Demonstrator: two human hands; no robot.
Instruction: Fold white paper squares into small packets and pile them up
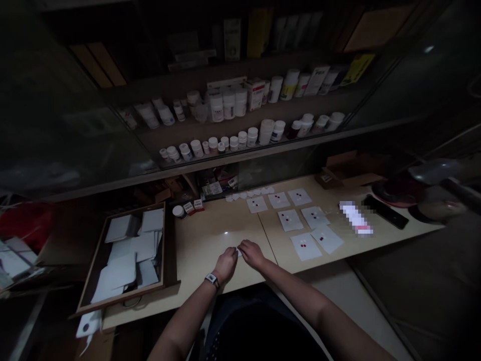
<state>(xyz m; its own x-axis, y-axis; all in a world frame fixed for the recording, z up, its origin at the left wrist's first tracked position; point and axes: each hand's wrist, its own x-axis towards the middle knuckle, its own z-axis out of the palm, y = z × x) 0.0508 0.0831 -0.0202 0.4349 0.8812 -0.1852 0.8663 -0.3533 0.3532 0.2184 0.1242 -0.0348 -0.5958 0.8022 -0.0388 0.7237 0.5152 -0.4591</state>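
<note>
Close together over the near middle of the table, my left hand [226, 265] and my right hand [253, 254] pinch a small piece of white paper [239, 252] between their fingertips. Most of that paper is hidden by the fingers. To the right lie several flat white paper squares [306, 252], each bearing small red pills [303, 245] and, on some, pale ones. Behind them, small folded white paper packets [250, 194] form a row along the back of the table. A watch is on my left wrist.
An open drawer [164, 250] with stacks of white paper stands at left. A white bottle [179, 211] and small boxes sit beside it. Shelves of medicine bottles [229, 104] rise behind the table. A black phone [387, 211], a blurred-out item and a cardboard box [347, 173] are at right.
</note>
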